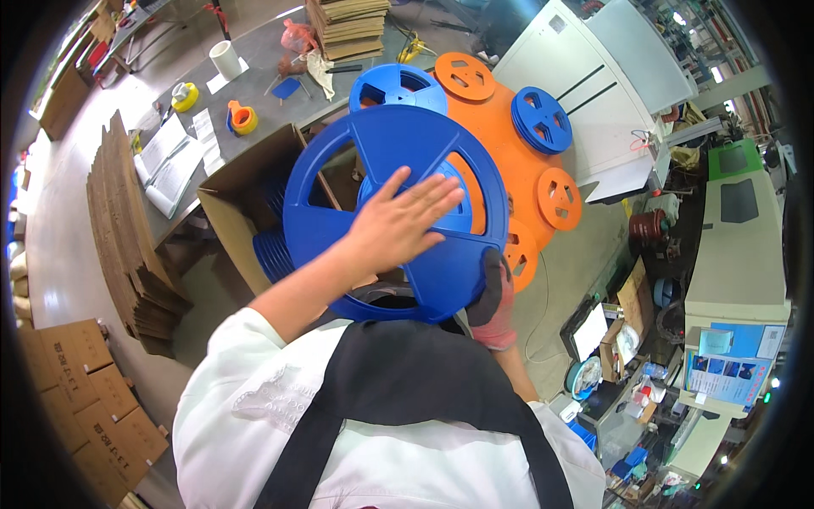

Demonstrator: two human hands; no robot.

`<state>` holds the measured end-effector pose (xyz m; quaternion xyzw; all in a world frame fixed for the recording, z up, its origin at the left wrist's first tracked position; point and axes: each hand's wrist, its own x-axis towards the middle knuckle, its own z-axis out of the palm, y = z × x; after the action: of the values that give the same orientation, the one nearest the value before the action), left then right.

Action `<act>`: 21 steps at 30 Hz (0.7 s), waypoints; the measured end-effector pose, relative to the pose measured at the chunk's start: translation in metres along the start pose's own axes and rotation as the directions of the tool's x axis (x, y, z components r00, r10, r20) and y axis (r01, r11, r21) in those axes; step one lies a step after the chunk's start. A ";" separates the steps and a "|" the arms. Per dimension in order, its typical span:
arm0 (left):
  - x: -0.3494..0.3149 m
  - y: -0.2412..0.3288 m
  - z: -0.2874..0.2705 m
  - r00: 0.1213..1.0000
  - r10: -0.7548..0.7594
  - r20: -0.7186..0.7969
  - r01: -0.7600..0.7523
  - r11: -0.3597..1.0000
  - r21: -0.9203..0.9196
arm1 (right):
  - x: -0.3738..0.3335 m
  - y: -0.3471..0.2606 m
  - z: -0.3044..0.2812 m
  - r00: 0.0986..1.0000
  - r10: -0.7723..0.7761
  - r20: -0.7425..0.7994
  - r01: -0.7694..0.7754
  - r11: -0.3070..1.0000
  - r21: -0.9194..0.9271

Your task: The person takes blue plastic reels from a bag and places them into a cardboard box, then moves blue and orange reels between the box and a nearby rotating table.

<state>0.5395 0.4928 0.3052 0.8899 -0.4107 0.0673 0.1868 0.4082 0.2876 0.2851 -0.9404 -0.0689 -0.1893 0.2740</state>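
A large blue plastic reel with wide cut-out openings is in front of my chest, its flat face towards me. My bare left hand lies flat across the middle of that face, fingers stretched out. At the lower right rim, my right hand, in a grey and red work glove, grips the reel's edge; part of its fingers is hidden. Beyond the reel stands an orange rotary table carrying blue discs and orange discs. To the left, an open cardboard box contains more blue reels.
A grey workbench at the back left bears an open notebook, tape rolls and stacked cardboard. Flat cardboard sheets stand left, above sealed cartons. A white machine cabinet stands at the back right.
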 end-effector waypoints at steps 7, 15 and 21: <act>0.028 -0.055 -0.044 0.914 -0.262 -0.310 0.275 0.961 -0.003 | -0.007 -0.005 0.009 0.993 0.091 0.074 -0.086 0.994 -0.068; 0.074 0.001 -0.023 0.894 0.328 -0.306 -0.318 0.945 0.082 | -0.005 -0.008 0.011 0.994 0.030 0.108 -0.017 0.993 -0.116; 0.082 -0.063 -0.044 0.943 -0.150 -0.298 0.150 0.988 -0.024 | -0.008 -0.004 0.010 0.999 0.013 0.046 -0.006 0.990 -0.138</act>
<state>0.6423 0.4898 0.3509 0.8980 -0.3089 0.1866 0.2517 0.4031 0.2966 0.2761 -0.9615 -0.0576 -0.1705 0.2076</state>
